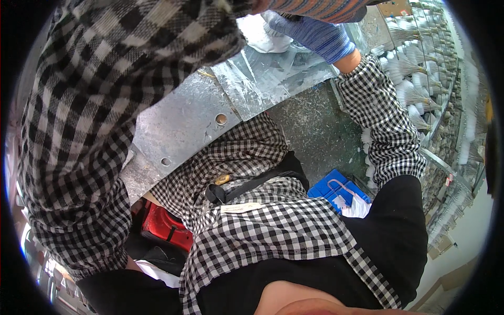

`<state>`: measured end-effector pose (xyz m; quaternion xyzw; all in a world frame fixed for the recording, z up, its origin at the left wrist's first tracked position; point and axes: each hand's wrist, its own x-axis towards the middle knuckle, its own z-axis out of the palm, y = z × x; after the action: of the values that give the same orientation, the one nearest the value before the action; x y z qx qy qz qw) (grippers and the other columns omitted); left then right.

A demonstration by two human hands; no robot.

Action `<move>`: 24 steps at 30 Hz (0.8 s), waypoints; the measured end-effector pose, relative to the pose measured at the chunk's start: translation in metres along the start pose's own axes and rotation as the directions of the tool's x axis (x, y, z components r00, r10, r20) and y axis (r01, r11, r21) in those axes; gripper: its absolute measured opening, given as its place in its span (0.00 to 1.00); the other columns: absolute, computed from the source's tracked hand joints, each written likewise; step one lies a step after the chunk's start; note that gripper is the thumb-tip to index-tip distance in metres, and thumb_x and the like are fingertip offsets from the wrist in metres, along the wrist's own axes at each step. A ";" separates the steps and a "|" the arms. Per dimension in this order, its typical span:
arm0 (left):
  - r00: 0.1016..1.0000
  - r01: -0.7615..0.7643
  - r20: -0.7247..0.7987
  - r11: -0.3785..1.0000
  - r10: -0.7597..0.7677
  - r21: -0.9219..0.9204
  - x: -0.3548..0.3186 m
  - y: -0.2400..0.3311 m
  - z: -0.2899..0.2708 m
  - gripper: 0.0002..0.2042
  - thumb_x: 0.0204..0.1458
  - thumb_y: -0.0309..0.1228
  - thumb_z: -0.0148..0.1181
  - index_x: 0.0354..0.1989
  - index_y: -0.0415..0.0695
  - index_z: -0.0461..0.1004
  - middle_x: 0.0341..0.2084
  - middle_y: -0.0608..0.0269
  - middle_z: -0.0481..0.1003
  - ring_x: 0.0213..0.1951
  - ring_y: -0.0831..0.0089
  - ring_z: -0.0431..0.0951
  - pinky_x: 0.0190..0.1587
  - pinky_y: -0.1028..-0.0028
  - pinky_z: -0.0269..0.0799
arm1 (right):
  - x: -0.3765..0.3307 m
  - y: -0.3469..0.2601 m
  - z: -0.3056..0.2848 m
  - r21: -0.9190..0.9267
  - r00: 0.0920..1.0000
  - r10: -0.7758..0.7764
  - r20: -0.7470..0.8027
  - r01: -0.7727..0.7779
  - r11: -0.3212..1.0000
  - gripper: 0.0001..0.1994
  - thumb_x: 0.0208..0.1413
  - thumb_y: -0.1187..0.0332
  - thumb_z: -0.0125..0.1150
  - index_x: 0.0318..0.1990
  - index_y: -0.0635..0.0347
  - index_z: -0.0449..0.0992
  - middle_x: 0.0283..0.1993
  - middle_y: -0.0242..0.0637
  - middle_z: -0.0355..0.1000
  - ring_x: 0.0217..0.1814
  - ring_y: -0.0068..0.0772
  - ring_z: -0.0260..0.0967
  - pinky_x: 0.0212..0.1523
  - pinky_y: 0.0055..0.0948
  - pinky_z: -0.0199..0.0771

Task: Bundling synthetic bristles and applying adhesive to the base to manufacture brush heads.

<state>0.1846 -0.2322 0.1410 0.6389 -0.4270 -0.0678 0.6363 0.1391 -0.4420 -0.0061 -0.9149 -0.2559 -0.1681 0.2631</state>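
Observation:
My left hand (320, 9), in a striped orange and grey glove, reaches across the top edge of the view. Its fingers are cut off or hidden. Just below it is my right hand (317, 38) in a blue knitted glove, its fingers bent inward at the edge of a crumpled white bundle (265, 41). Something small and dark shows between the two hands, too covered to name. The bundle lies on a metal worktop (273, 79) smeared with white. Checked sleeves cover both forearms.
Racks at the right hold many white bristle-like bunches (412, 68) on wires. A bare metal plate with round holes (184, 115) lies over my lap's far side. A blue container (336, 189) stands on the floor to the right, a red object (165, 228) to the left.

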 end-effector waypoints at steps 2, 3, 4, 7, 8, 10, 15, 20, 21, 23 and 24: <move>1.000 -0.004 0.005 1.000 0.004 0.014 0.001 -0.001 0.002 0.25 0.52 0.35 0.65 0.57 0.38 0.69 0.40 0.52 0.79 0.40 0.65 0.81 0.44 0.68 0.79 | -0.002 0.006 0.002 0.001 1.000 0.019 0.009 -0.019 1.000 0.17 0.54 0.55 0.68 0.39 0.59 0.77 0.27 0.38 0.73 0.30 0.36 0.73 0.35 0.35 0.76; 1.000 -0.007 0.007 1.000 0.006 0.021 0.001 -0.002 0.002 0.25 0.53 0.35 0.64 0.57 0.38 0.69 0.40 0.52 0.79 0.40 0.65 0.81 0.44 0.68 0.79 | -0.006 0.005 0.000 0.000 1.000 0.028 0.013 -0.028 1.000 0.17 0.54 0.55 0.68 0.40 0.59 0.77 0.28 0.38 0.73 0.31 0.36 0.73 0.36 0.35 0.76; 1.000 -0.008 0.009 0.999 0.008 0.032 0.001 -0.002 0.003 0.24 0.53 0.35 0.64 0.57 0.38 0.69 0.40 0.52 0.79 0.40 0.66 0.81 0.44 0.68 0.79 | -0.007 0.006 0.001 0.003 0.999 0.034 0.015 -0.034 0.999 0.17 0.54 0.55 0.68 0.40 0.59 0.77 0.28 0.38 0.73 0.31 0.36 0.73 0.36 0.34 0.76; 1.000 -0.016 0.012 0.998 0.015 0.067 0.000 -0.002 0.004 0.23 0.53 0.34 0.63 0.57 0.38 0.69 0.40 0.52 0.78 0.40 0.66 0.81 0.45 0.68 0.79 | -0.008 0.008 0.005 0.010 0.999 0.049 0.022 -0.050 0.999 0.17 0.54 0.54 0.69 0.41 0.59 0.77 0.30 0.39 0.73 0.33 0.36 0.73 0.37 0.34 0.76; 1.000 -0.019 0.013 0.997 0.018 0.080 -0.001 -0.002 0.004 0.23 0.54 0.34 0.63 0.57 0.38 0.69 0.40 0.53 0.78 0.40 0.66 0.81 0.45 0.68 0.79 | -0.010 0.006 0.005 0.012 0.998 0.054 0.024 -0.054 0.998 0.18 0.54 0.54 0.69 0.42 0.59 0.77 0.30 0.39 0.74 0.33 0.36 0.73 0.38 0.34 0.76; 1.000 -0.028 0.014 0.994 0.027 0.101 -0.001 0.000 0.004 0.22 0.54 0.34 0.62 0.56 0.38 0.70 0.40 0.53 0.78 0.40 0.66 0.81 0.45 0.68 0.79 | -0.012 0.010 0.003 0.012 0.998 0.062 0.030 -0.063 0.998 0.18 0.54 0.54 0.69 0.43 0.58 0.77 0.31 0.39 0.74 0.34 0.36 0.74 0.39 0.34 0.76; 0.999 -0.049 0.018 0.986 0.047 0.157 -0.006 0.001 0.004 0.21 0.55 0.33 0.61 0.56 0.38 0.70 0.40 0.53 0.78 0.40 0.67 0.81 0.45 0.69 0.79 | -0.015 0.011 0.008 0.016 0.996 0.084 0.043 -0.085 0.996 0.19 0.54 0.54 0.69 0.45 0.58 0.76 0.33 0.39 0.74 0.37 0.36 0.74 0.41 0.34 0.77; 0.997 -0.075 0.017 0.975 0.073 0.208 -0.011 0.002 0.002 0.19 0.56 0.32 0.60 0.55 0.38 0.71 0.40 0.53 0.78 0.40 0.68 0.80 0.45 0.69 0.79 | -0.015 0.010 0.010 0.011 0.993 0.102 0.060 -0.103 0.995 0.20 0.53 0.54 0.69 0.47 0.57 0.76 0.36 0.39 0.75 0.40 0.37 0.75 0.43 0.34 0.77; 0.997 -0.074 0.021 0.971 0.071 0.229 -0.013 0.002 0.003 0.19 0.57 0.32 0.59 0.55 0.38 0.71 0.40 0.53 0.78 0.40 0.68 0.80 0.45 0.69 0.79 | -0.019 0.011 0.012 0.022 0.993 0.104 0.057 -0.105 0.994 0.21 0.53 0.54 0.69 0.47 0.57 0.75 0.36 0.39 0.75 0.40 0.37 0.75 0.43 0.34 0.77; 0.996 -0.085 0.024 0.965 0.081 0.247 -0.015 0.002 0.003 0.18 0.57 0.31 0.59 0.55 0.38 0.71 0.40 0.53 0.78 0.40 0.68 0.80 0.45 0.70 0.79 | -0.020 0.016 0.012 0.019 0.991 0.115 0.063 -0.116 0.993 0.21 0.53 0.54 0.69 0.48 0.57 0.75 0.37 0.40 0.75 0.41 0.37 0.75 0.44 0.34 0.77; 0.996 -0.090 0.026 0.962 0.086 0.257 -0.016 0.002 0.003 0.18 0.57 0.31 0.59 0.55 0.38 0.71 0.40 0.53 0.78 0.40 0.69 0.80 0.45 0.70 0.79 | -0.021 0.021 0.012 0.018 0.991 0.120 0.065 -0.121 0.992 0.21 0.53 0.54 0.70 0.49 0.57 0.75 0.38 0.40 0.76 0.42 0.37 0.75 0.44 0.34 0.77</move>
<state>0.1714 -0.2240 0.1347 0.6960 -0.4650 0.0120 0.5470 0.1358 -0.4590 -0.0331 -0.9306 -0.2104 -0.1196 0.2746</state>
